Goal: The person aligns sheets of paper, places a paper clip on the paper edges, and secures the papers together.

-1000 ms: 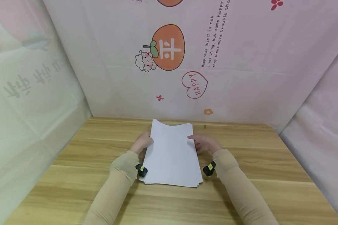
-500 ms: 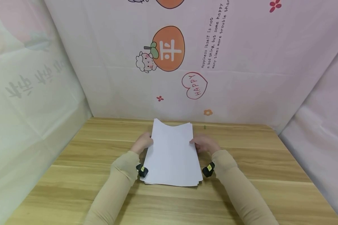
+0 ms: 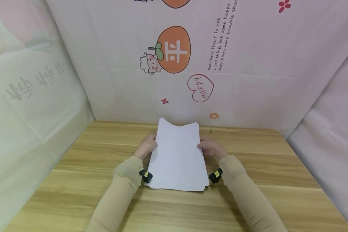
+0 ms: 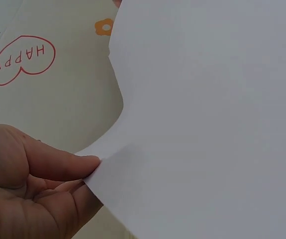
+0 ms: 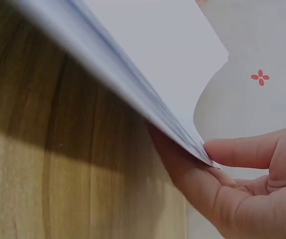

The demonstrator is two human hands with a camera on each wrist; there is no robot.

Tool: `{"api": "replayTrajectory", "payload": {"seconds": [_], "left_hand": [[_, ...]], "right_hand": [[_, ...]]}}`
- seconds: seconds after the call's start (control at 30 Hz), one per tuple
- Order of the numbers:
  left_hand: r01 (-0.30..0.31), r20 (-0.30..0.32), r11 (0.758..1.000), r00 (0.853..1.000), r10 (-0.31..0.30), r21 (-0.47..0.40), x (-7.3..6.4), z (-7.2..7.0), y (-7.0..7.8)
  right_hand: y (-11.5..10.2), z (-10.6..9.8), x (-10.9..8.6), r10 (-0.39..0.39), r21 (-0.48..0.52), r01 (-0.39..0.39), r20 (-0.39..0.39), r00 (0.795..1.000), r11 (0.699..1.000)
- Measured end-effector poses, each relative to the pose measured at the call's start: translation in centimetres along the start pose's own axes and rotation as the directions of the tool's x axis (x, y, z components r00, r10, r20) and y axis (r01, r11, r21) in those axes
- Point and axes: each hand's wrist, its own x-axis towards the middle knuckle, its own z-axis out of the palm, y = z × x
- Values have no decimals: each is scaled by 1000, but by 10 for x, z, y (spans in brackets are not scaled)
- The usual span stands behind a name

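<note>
A stack of white paper (image 3: 178,158) is held by its two long sides, its far end raised and sagging in the middle. My left hand (image 3: 147,146) pinches the left edge, thumb on top and fingers curled beneath. In the left wrist view that left hand (image 4: 43,179) grips the bent edge of the paper (image 4: 197,119). Opposite it, my right hand (image 3: 211,147) holds the right edge. The right wrist view shows the right hand (image 5: 247,179) with its thumb on top and fingers under the layered sheets (image 5: 147,94).
Under the paper lies a wood-grain table (image 3: 75,180). A white printed cloth (image 3: 127,93) hangs behind the table's far edge, and pale cloth hangs at both sides. A tiny green mark (image 3: 210,131) shows near the far edge. Black wrist cameras (image 3: 216,175) sit by both sleeves.
The far end of the paper has risen slightly and dips more in the middle. My right thumb has slid outward to the paper's edge. My left hand has hardly moved.
</note>
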Motion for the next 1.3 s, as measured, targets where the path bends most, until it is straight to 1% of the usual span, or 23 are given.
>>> {"api": "replayTrajectory", "payload": {"seconds": [0.33,0.47,0.63,0.73,0.9,1.13,1.3], "left_hand": [[-26,-19,998,1000,25,-53,-1,0,1],[-47,-35,996,998,44,-82,-2,0,4],[-61,-56,994,997,56,-92,-3,0,7],[-63,-61,992,997,56,-107,-4,0,9],[-59,-55,986,997,51,-157,-4,0,10],[-64,-64,970,997,50,-236,-8,-2,14],[-80,-81,966,995,62,-244,-9,-3,16]], "right_hand": [[-1,0,-5,-37,-28,36,-30,999,999],[-3,-1,-8,-58,-11,58,-30,998,998],[-3,-3,-11,-83,24,83,-24,996,996],[-3,-3,-13,-90,31,91,-39,995,995],[-3,-4,-14,-98,56,101,-64,993,993],[-2,-6,-13,-109,102,116,-72,991,988],[-2,-7,-13,-128,113,136,-75,989,984]]}}
